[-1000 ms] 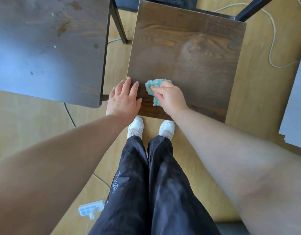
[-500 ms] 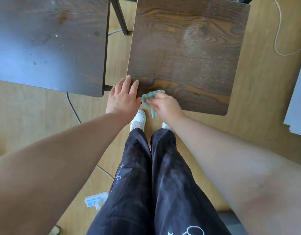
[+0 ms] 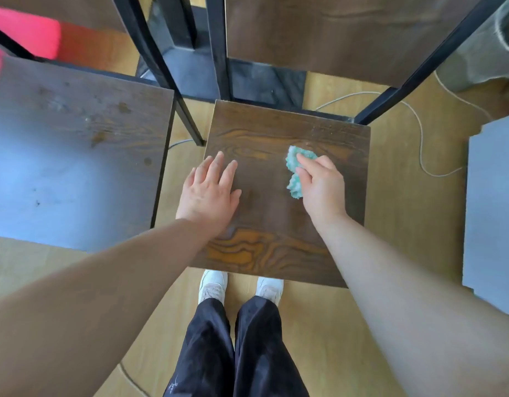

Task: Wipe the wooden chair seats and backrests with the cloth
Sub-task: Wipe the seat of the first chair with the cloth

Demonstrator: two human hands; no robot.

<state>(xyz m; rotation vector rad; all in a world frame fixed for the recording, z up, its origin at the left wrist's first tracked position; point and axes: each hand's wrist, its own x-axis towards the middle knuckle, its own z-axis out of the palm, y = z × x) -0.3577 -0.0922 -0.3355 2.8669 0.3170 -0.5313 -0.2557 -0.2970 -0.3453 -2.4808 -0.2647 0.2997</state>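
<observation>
A dark wooden chair seat (image 3: pixel 276 133) lies straight below me, its wooden backrest (image 3: pixel 333 32) rising behind on black metal posts. My right hand (image 3: pixel 322 187) grips a bunched teal cloth (image 3: pixel 296 167) and presses it onto the seat's right middle. Flat on the left part of the seat rests my left hand (image 3: pixel 210 193), fingers straight and spread. A second wooden chair seat (image 3: pixel 75 156), spotted with stains, stands to the left.
A grey board (image 3: pixel 493 207) lies on the floor at the right. A pale cord (image 3: pixel 419 138) loops over the wooden floor behind the seat. Something pink-red (image 3: pixel 24 32) sits at the top left. My own legs and white shoes (image 3: pixel 213 285) stand at the seat's front edge.
My right hand has carried the cloth from the seat's front left edge up and to the right, toward the middle. The view has tilted up, bringing the backrest into sight.
</observation>
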